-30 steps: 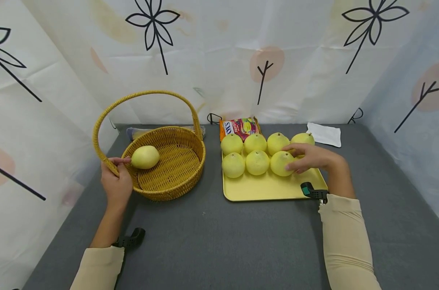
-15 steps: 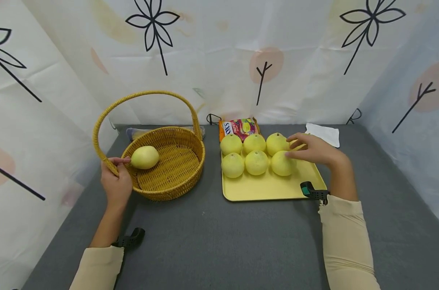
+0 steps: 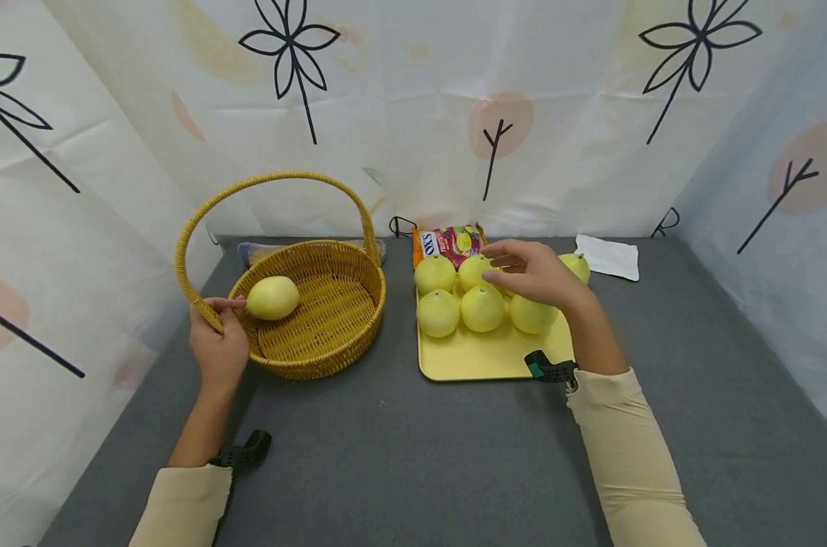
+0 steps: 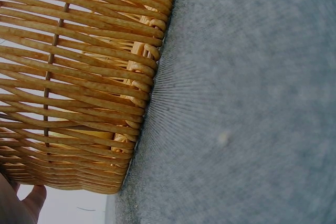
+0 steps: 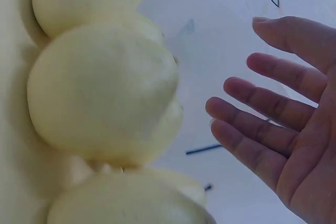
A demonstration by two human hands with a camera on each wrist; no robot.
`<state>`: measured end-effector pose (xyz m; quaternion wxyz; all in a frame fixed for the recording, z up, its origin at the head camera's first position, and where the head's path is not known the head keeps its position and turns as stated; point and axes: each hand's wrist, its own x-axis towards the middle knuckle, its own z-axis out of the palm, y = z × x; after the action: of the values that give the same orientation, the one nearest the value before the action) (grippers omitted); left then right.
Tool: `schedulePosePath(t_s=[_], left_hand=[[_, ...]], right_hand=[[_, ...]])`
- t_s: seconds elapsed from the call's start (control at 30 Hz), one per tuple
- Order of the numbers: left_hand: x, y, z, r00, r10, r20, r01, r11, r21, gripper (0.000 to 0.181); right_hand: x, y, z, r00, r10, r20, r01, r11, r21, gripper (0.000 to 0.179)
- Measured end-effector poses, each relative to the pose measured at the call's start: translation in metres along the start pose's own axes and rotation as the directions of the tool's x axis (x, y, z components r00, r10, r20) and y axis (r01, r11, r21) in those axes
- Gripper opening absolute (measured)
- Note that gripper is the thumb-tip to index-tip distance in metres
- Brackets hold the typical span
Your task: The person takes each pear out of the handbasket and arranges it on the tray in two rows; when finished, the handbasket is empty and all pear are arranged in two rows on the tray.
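Note:
My left hand (image 3: 220, 342) grips the golden wicker basket (image 3: 317, 357) at the left foot of its tall arched handle (image 3: 276, 176). One digit reaches over the rim, close to the round yellow-green fruit (image 3: 273, 297) inside. In the left wrist view the woven wall (image 4: 79, 87) fills the left part, with fingertips at the lower left corner. Over the yellow tray (image 3: 478, 368), my right hand (image 3: 539, 275) hovers with its fingers spread, holding nothing. Several similar fruits (image 3: 482, 308) stand in two rows on that tray; the hand partly hides the back row. In the right wrist view a fruit (image 5: 105, 93) sits apart from the fingers.
Behind the tray lies a bright snack packet (image 3: 449, 243). A white folded cloth or tissue (image 3: 607, 257) is at the back right. Some clear plastic wrap (image 3: 256, 251) lies behind the basket. Patterned white curtains (image 3: 413, 114) border the grey table (image 3: 386, 463) at the back and sides.
My right hand has left the front-row fruit at the right, risen and moved left over the tray. The back right fruit shows again. My left hand and the basket have not moved.

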<state>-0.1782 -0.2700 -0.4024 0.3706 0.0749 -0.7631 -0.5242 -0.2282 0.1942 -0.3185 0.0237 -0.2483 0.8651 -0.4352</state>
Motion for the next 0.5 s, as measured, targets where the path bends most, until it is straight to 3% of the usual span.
schedulePosePath(t_s=[0.33,0.5], left_hand=[[0.000,-0.003,-0.001,1.000,0.021,0.003,-0.021,1.000,0.010,0.023],[-0.001,0.003,-0.001,1.000,0.031,0.003,-0.031,0.999,0.023,0.022]], right_hand=[[0.042,-0.025,0.043,0.991,-0.106,0.078,0.108,0.994,-0.027,0.048],[0.065,-0.037,0.068,0.979,-0.153,0.132,0.168,0.979,-0.113,0.049]])
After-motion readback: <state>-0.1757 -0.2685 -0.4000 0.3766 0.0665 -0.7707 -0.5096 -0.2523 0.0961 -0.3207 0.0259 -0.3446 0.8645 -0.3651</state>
